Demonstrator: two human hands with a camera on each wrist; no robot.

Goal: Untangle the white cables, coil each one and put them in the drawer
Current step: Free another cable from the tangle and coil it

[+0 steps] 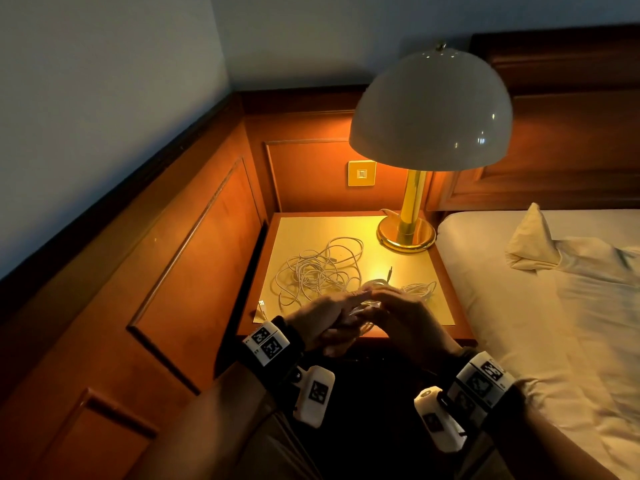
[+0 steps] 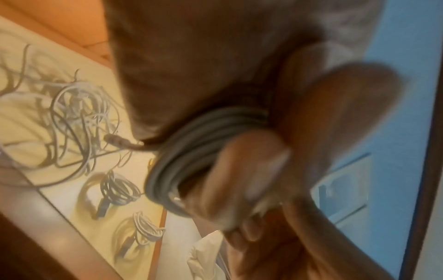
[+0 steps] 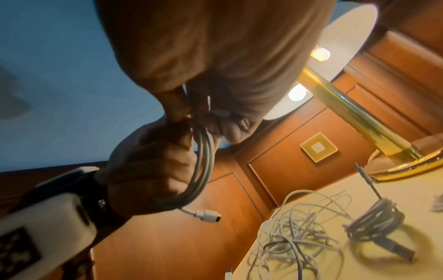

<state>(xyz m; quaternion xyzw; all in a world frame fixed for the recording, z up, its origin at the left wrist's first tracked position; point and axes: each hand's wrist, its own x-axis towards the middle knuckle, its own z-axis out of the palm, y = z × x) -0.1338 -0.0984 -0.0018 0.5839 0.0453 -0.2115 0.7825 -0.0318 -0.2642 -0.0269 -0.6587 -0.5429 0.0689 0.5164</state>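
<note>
Running along the left, at nine o'clock, is a wood-panelled wall [image 1: 194,258], and against it stands the nightstand [image 1: 311,226], its top lit yellow. A loose tangle of white cables [image 1: 318,268] lies at the middle of that top, with one plug end [image 1: 261,303] trailing out near the front left corner, about seven o'clock of the tangle.

At six o'clock, over the front edge, the two hands meet. The left hand [image 1: 323,317] is wrapped around a coil of cable [image 3: 203,164], its fingers curled through the loops; a white plug [image 3: 208,216] hangs free below the fist. The right hand [image 1: 405,323] touches the same coil from the other side, its fingertips [image 2: 251,170] pinching the loops.

Behind the hands, at about two o'clock of the tangle, a finished bundle [image 3: 376,221] rests on the top, a dark plug sticking up from it. A second small bundle [image 2: 146,227] lies further right, near the right edge.

At one o'clock stands the lamp [image 1: 429,109], lit, with a brass stem and a pale dome shade; a switch plate [image 1: 362,173] sits on the panel beside it. At three o'clock lies the bed [image 1: 554,289] with white sheets.
</note>
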